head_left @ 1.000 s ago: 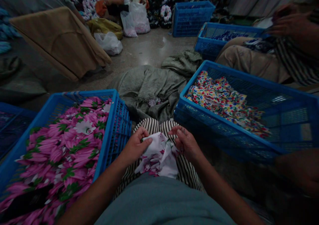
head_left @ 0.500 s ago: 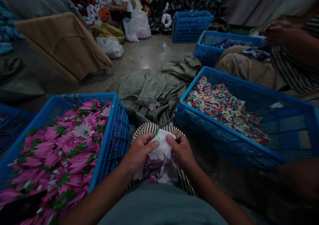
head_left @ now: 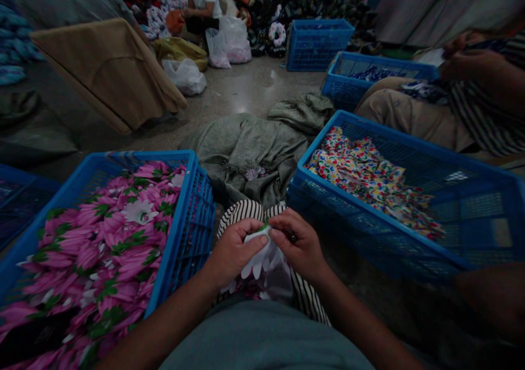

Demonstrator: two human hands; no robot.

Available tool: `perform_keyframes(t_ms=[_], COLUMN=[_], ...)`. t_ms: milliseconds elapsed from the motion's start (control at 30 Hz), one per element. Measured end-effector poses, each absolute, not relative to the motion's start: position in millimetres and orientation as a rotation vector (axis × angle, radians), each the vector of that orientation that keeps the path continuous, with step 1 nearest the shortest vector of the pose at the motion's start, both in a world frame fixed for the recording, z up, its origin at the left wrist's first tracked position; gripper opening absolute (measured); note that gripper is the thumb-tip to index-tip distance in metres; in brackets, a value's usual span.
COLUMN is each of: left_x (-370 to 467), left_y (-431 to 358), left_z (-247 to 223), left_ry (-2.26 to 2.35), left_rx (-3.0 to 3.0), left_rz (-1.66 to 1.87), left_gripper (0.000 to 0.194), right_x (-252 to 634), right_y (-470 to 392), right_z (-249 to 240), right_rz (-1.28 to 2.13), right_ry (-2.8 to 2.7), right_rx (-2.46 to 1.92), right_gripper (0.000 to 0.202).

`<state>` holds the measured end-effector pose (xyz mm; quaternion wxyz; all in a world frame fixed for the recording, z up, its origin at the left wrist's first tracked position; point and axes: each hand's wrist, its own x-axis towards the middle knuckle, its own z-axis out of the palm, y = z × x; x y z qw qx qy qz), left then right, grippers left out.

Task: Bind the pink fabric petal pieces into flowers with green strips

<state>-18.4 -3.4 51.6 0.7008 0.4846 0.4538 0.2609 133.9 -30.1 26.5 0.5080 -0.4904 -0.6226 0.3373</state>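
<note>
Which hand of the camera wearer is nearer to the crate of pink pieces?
Left. The left hand is between the crate and the right hand, which is farther off.

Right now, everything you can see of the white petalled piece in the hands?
The white petalled piece looks like soft, thin fabric, with rounded petal tips hanging downward and green at its top. The left hand grips it under the thumb; the right hand's fingertips meet its top edge. It's above the lap, partly hidden by the hands.
</note>
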Motion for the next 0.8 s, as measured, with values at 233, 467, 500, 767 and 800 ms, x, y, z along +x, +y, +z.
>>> perform_keyframes(t_ms=[233, 467, 500, 767, 800], left_x=[-19.2, -16.2, -15.9, -9.9, -9.5], left_y=[-4.0, -3.5, -3.8, -6.0, -6.2], left_z=[48.7, 49.5, 48.8, 44.2, 44.2], left_ry=[1.039, 1.104, 1.124, 1.192, 1.171], left_rx=[1.106, 1.312, 1.313, 0.937, 0.880], left_rz=[0.639, 0.606, 0.607, 0.633, 0.628], left_gripper=[0.016, 0.013, 0.013, 0.016, 0.016], right_x=[128.6, 127.4, 127.4, 133.8, 136.8], right_y=[-30.1, -30.1, -30.2, -31.3, -32.4], right_z=[24.7, 22.5, 23.3, 23.0, 21.4], right_rz=[1.004, 0.926, 0.839, 0.866, 0.909], right_ry=[-1.352, -1.412, -1.499, -1.338, -1.360], right_rx=[-1.205, -1.216, -1.209, -1.239, -1.276], right_gripper=[0.006, 0.007, 0.008, 0.011, 0.009])
